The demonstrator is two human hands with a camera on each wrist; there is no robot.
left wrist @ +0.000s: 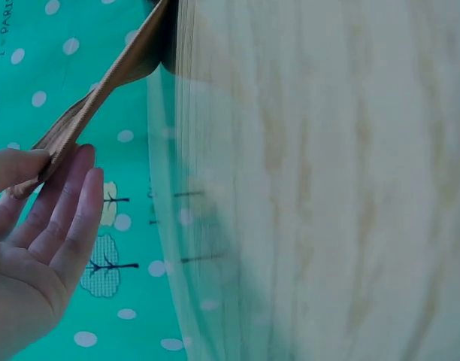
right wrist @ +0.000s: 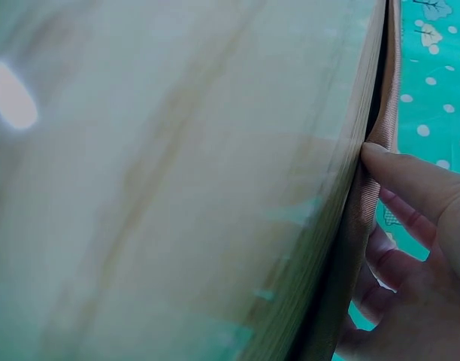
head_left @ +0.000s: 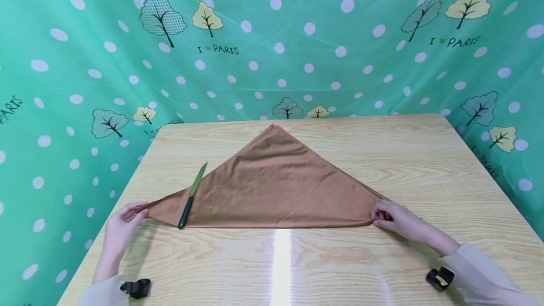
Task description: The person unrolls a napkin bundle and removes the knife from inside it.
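A brown cloth (head_left: 276, 188), folded into a triangle, lies on the table with its peak at the far side and its long edge toward me. My left hand (head_left: 122, 225) pinches the left corner between thumb and fingers, lifting it a little; the left wrist view shows the cloth's corner (left wrist: 91, 105) in that grip. At the right end my right hand (head_left: 399, 221) pinches the near edge, thumb against the cloth (right wrist: 365, 192) in the right wrist view. A knife (head_left: 192, 197) with a black handle lies across the cloth's left part, blade pointing away.
The light wood table (head_left: 340, 268) carries a bright reflection near its front middle. Behind it and at both sides hangs a green curtain (head_left: 293, 70) with pale dots and printed trees. Black wrist devices (head_left: 137, 288) sit by both sleeves.
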